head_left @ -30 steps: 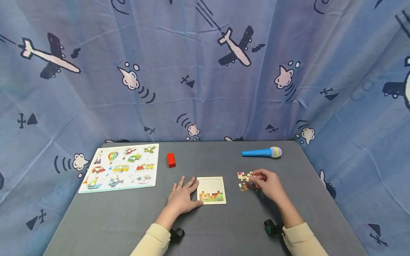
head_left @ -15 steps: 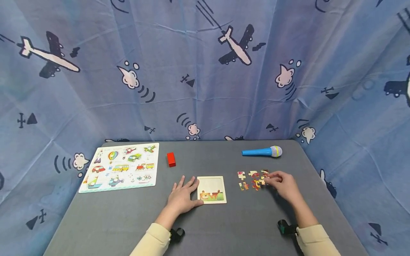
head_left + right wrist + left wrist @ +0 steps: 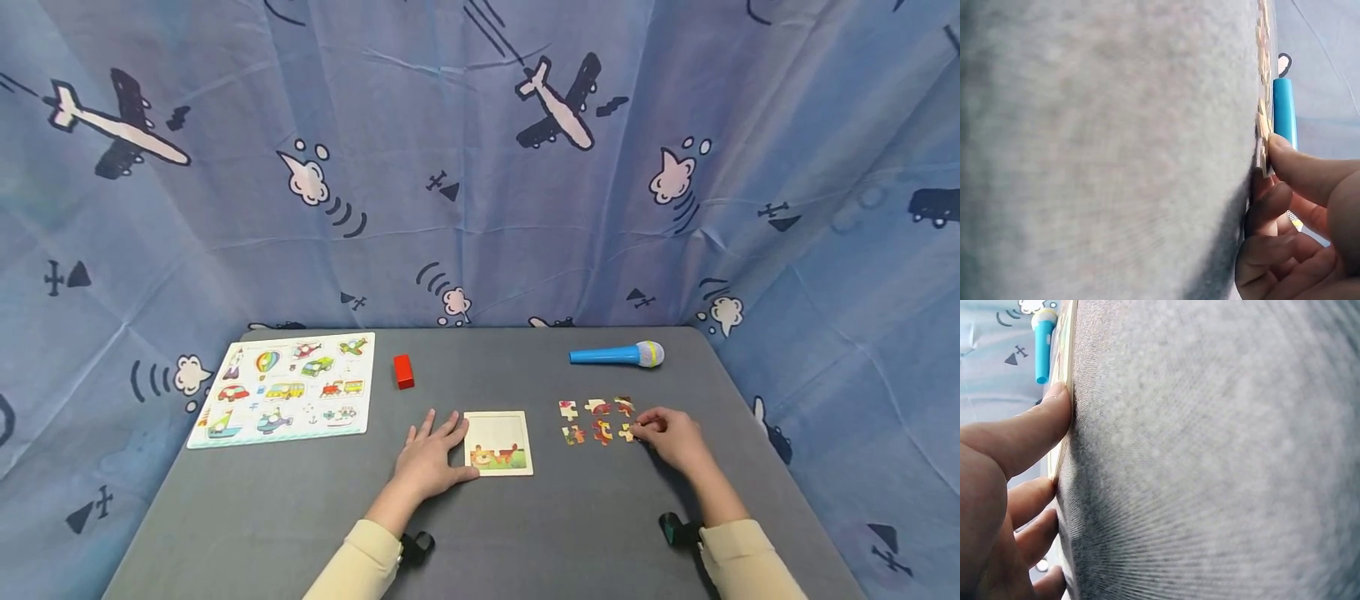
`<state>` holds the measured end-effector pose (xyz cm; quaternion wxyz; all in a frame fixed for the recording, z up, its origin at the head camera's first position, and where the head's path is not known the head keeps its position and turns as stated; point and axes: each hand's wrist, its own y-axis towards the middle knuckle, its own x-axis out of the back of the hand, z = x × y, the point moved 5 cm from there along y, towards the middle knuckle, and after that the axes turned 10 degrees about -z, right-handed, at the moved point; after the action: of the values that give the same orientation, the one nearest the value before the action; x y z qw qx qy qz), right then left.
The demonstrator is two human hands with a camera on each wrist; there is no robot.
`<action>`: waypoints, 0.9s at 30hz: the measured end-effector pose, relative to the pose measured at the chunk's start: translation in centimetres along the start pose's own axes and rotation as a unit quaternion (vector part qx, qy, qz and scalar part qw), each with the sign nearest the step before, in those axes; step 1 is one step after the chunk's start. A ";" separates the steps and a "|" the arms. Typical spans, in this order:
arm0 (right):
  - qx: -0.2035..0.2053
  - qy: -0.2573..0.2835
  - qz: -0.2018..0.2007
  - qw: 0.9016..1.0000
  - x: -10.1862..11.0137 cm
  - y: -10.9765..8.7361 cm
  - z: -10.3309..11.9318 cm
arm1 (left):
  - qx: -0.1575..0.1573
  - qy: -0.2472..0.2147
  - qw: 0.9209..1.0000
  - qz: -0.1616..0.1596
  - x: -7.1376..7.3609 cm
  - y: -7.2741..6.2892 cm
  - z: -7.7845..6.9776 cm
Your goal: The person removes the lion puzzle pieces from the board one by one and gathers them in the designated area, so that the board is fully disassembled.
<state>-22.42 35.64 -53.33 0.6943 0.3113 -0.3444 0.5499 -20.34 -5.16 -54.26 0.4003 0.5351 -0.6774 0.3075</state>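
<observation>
A small wooden puzzle tray point(image 3: 495, 425) lies on the table, its lower part filled with an animal's head and green grass. My left hand point(image 3: 430, 460) rests along its left side, fingers spread, the thumb at the near left corner. In the left wrist view the thumb point(image 3: 1038, 428) touches the tray's edge. To the right, several loose jigsaw pieces point(image 3: 602, 432) lie in two rows. At the right end of the near row, my right hand point(image 3: 677, 440) pinches a jigsaw piece point(image 3: 1265, 161) between thumb and finger, low over the table.
A picture board of vehicles point(image 3: 285, 392) lies at the back left, with a red block point(image 3: 403, 372) beside it. Behind the loose pieces lies a blue toy microphone point(image 3: 611, 356). A blue patterned curtain point(image 3: 465, 167) hangs around the table.
My right hand has moved right from the middle of the loose pieces to their right end, uncovering the pieces it hid. My left hand has stayed at the tray.
</observation>
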 end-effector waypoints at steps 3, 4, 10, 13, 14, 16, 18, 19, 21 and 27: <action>-0.009 -0.004 0.004 1.000 -0.1 0.2 -0.1 | 0.001 0.000 1.000 0.002 -0.2 0.0 0.0; -0.013 -0.005 0.005 1.000 -0.1 0.3 -0.2 | 0.000 0.002 1.000 0.003 -0.2 0.1 0.0; -0.031 0.002 0.014 0.999 0.1 0.7 -0.5 | -0.002 0.011 1.000 0.009 -0.4 0.2 0.1; -0.026 0.017 0.010 0.999 0.4 0.7 -0.2 | -0.007 0.019 1.000 0.013 -0.3 0.2 0.0; -0.023 0.021 0.008 0.999 0.6 0.6 0.2 | -0.007 0.023 1.000 0.016 -0.3 0.2 0.0; -0.012 0.033 0.002 0.999 0.9 0.4 1.2 | -0.007 0.029 0.999 0.023 -0.3 0.3 0.0; 0.000 0.041 -0.003 0.999 1.0 0.1 2.4 | -0.008 0.030 0.999 0.032 -0.1 0.3 0.0; 0.006 0.043 -0.006 0.999 1.0 -0.1 3.0 | -0.008 0.032 0.999 0.038 -0.1 0.3 0.0; 0.015 0.051 -0.006 0.999 0.8 -0.4 4.2 | -0.007 0.034 0.998 0.051 0.1 0.2 0.0; 0.028 0.080 0.001 0.996 -0.4 -1.8 7.0 | -0.009 0.028 0.998 0.061 0.6 0.2 -0.2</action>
<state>-21.71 29.42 -49.73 0.7099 0.2852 -0.2727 0.5834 -20.56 -5.22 -53.69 0.4042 0.4801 -0.7005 0.3396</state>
